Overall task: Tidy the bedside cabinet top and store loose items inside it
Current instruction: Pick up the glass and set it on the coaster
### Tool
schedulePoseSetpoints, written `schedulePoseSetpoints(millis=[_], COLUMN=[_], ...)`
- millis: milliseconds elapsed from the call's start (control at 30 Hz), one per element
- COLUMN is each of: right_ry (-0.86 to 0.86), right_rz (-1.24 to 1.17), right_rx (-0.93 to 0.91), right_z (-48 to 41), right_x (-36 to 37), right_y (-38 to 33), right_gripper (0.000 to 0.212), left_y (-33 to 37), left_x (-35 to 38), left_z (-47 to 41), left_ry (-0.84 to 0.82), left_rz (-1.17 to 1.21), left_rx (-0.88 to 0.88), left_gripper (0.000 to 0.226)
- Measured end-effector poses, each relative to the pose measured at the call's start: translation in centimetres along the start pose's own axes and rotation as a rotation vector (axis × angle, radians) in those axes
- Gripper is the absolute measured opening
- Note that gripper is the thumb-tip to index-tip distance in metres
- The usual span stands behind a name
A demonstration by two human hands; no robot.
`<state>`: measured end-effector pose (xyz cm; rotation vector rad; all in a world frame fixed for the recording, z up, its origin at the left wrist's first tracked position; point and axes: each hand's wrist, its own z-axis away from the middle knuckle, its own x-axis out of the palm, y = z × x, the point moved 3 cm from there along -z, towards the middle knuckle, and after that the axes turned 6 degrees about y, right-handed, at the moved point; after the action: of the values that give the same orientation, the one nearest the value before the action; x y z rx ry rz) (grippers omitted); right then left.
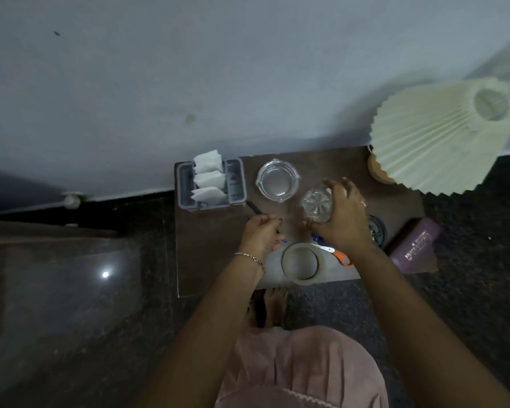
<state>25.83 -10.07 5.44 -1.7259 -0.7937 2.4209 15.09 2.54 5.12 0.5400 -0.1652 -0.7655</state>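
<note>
Against a pale grey wall the dark cabinet top is crowded, so the tidying looks barely begun. The person's right hand has its fingers curled round a cut glass standing near the middle, just beside a glass ashtray. The left hand has its fingers bent close, seemingly pinching a thin dark pen, though blur leaves that unsure. Waiting on top are a tissue box at the back left corner, a roll of tape and orange-handled scissors at the front edge, a purple book, a black coil and a pleated lamp. No drawer or door shows, so I judge nothing stored inside yet.
</note>
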Motion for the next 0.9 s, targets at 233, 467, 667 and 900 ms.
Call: schedulePoseSetpoints(millis=[233,467,667,900], right_ry=[-0.039,0.098,0.205,0.111], right_rz=[-0.104,-0.249,-0.796,-1.269], right_rx=[-0.068,-0.061,0.242,0.4], right_z=[-0.7,0.6,2.3,0.9], right_x=[1.6,0.4,-0.8,-1.1], right_y=[-0.2,0.4,0.5,-1.9], right_gripper=[0.075,0.062,0.059,0.056], left_y=[-1.1,-0.8,0.4,4.7], left_x=[2.6,2.7,2.3,2.3], left_z=[-0.2,0.1,0.5,-0.9], left_ry=[0.006,-0.022,-0.221,-0.352], left_rz=[-0.081,-0.006,0.067,0.239], left_rx=[-0.027,-0.08,-0.2,-0.063], left_gripper=[0.022,0.015,0.057,0.043])
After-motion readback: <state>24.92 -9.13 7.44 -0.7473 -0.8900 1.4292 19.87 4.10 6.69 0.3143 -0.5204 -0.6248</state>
